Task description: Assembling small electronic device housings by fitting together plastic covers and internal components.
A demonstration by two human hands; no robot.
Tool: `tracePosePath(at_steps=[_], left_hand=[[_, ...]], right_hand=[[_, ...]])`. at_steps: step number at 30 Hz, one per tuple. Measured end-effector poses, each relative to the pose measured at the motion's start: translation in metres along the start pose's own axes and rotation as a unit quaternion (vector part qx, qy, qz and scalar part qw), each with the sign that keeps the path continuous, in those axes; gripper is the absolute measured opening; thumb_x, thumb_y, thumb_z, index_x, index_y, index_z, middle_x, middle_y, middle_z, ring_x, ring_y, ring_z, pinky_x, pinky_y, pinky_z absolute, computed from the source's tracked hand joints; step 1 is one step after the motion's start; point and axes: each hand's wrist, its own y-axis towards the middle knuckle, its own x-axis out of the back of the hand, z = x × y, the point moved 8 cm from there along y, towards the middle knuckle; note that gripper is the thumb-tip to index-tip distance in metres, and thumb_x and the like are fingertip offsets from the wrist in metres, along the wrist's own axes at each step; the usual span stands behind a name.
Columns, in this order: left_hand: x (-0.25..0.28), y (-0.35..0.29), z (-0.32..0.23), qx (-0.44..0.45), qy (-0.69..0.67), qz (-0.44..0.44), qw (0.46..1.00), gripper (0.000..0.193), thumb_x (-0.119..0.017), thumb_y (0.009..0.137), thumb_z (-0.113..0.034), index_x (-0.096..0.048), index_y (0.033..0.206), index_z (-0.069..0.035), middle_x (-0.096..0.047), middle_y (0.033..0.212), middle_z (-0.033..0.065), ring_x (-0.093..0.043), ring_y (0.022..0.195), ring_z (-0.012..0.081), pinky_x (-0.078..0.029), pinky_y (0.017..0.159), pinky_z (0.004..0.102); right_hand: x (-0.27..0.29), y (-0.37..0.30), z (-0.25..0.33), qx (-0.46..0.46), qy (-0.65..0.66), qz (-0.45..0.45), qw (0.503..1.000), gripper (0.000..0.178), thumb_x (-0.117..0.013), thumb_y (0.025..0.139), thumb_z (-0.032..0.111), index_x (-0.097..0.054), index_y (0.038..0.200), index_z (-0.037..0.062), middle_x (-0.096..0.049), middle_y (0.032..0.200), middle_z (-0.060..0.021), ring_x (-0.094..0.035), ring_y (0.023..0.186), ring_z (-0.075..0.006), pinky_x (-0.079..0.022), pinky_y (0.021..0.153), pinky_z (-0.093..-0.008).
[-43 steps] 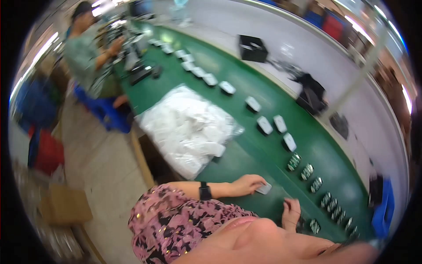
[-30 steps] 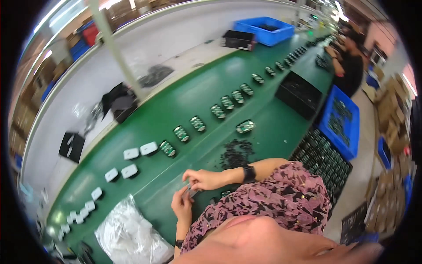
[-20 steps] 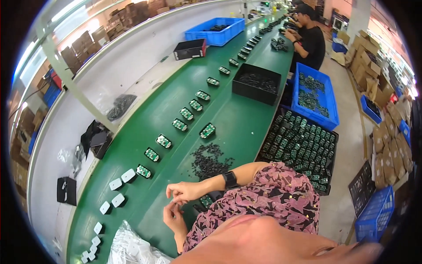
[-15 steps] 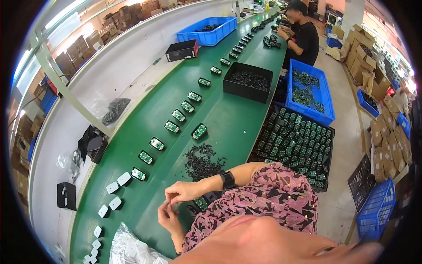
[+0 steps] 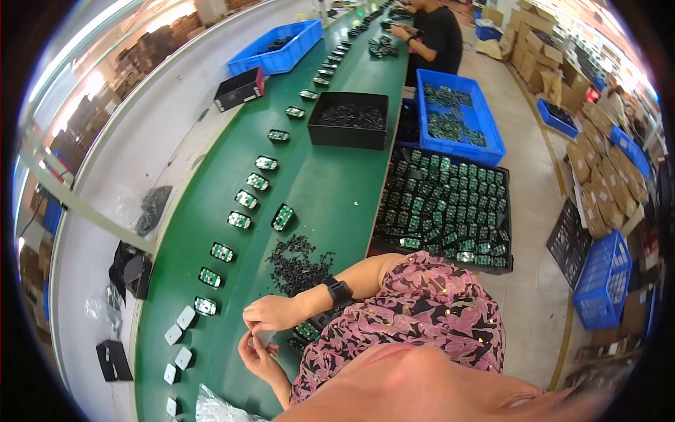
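My right hand (image 5: 273, 313), with a black watch (image 5: 339, 290) on its wrist, is closed in a pinch over the green work surface. Just below it, my left hand (image 5: 259, 356) has its fingertips pinched together, almost meeting the right hand's. Whatever they hold is too small to make out. Beside my right forearm lies a loose pile of small black parts (image 5: 299, 264). Left of my hands, white-topped pieces (image 5: 183, 358) sit near a housing with a circuit board (image 5: 205, 306). Partly hidden under my arm are more green boards (image 5: 307, 330).
A single board housing (image 5: 283, 217) lies beside a long row of them. Farther up stands a black box (image 5: 348, 121) of dark parts. To the right are a blue bin (image 5: 495, 144) and a black tray (image 5: 508, 261) of boards. A clear plastic bag (image 5: 218, 406) lies below. A co-worker (image 5: 439, 35) works at the far end.
The whole view has turned, so the far belt and boxes appear farther left and some lower white-topped pieces have left the picture. My hands stay together in a pinch.
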Motion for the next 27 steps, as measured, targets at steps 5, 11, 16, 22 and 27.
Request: tracePosePath(at_steps=[5, 11, 16, 22, 27], left_hand=[[-0.011, 0.010, -0.015, -0.013, -0.001, -0.021, 1.000, 0.016, -0.051, 0.099, -0.012, -0.052, 0.109, 0.001, -0.055, 0.077, 0.0069, -0.052, 0.049, 0.0090, -0.032, 0.041, 0.0177], [-0.024, 0.027, -0.002, 0.011, 0.061, 0.024, 0.998, 0.014, -0.052, 0.099, -0.013, -0.051, 0.104, 0.000, -0.055, 0.078, 0.0067, -0.051, 0.050, 0.0087, -0.032, 0.041, 0.0178], [-0.039, 0.021, -0.015, 0.014, -0.008, 0.059, 0.998, 0.024, -0.051, 0.100, -0.014, -0.050, 0.119, 0.000, -0.058, 0.086, 0.0081, -0.056, 0.060, 0.0110, -0.042, 0.051, 0.0211], [-0.039, 0.039, 0.022, 0.120, -0.051, 0.108, 0.986, 0.037, -0.052, 0.100, -0.017, -0.044, 0.131, 0.002, -0.061, 0.110, 0.0128, -0.061, 0.092, 0.0163, -0.052, 0.078, 0.0255], [-0.038, 0.053, 0.061, 0.201, -0.170, 0.138, 0.955, 0.036, -0.052, 0.099, -0.015, -0.046, 0.127, 0.007, -0.058, 0.117, 0.0150, -0.060, 0.102, 0.0170, -0.052, 0.088, 0.0271]], right_hand=[[0.009, 0.000, -0.019, -0.080, 0.042, -0.025, 0.996, 0.019, -0.068, 0.080, 0.021, -0.060, 0.082, 0.0037, -0.065, 0.079, -0.0106, -0.063, 0.075, -0.0291, -0.049, 0.065, -0.0404], [0.021, -0.009, -0.040, -0.137, 0.142, -0.041, 0.979, 0.017, -0.069, 0.081, 0.016, -0.061, 0.086, 0.0017, -0.066, 0.079, -0.0091, -0.065, 0.074, -0.0211, -0.050, 0.065, -0.0347], [0.025, -0.011, -0.045, -0.142, 0.097, -0.053, 0.984, 0.016, -0.069, 0.080, 0.015, -0.061, 0.084, 0.0017, -0.066, 0.079, -0.0088, -0.065, 0.074, -0.0206, -0.051, 0.064, -0.0344], [0.038, -0.013, -0.037, -0.120, -0.047, -0.095, 0.987, 0.014, -0.065, 0.078, 0.018, -0.059, 0.077, 0.0050, -0.062, 0.074, -0.0095, -0.063, 0.070, -0.0301, -0.049, 0.061, -0.0414], [0.039, -0.012, -0.045, -0.138, -0.058, -0.080, 0.985, 0.014, -0.065, 0.077, 0.018, -0.059, 0.077, 0.0051, -0.063, 0.077, -0.0099, -0.063, 0.072, -0.0312, -0.049, 0.061, -0.0425]])
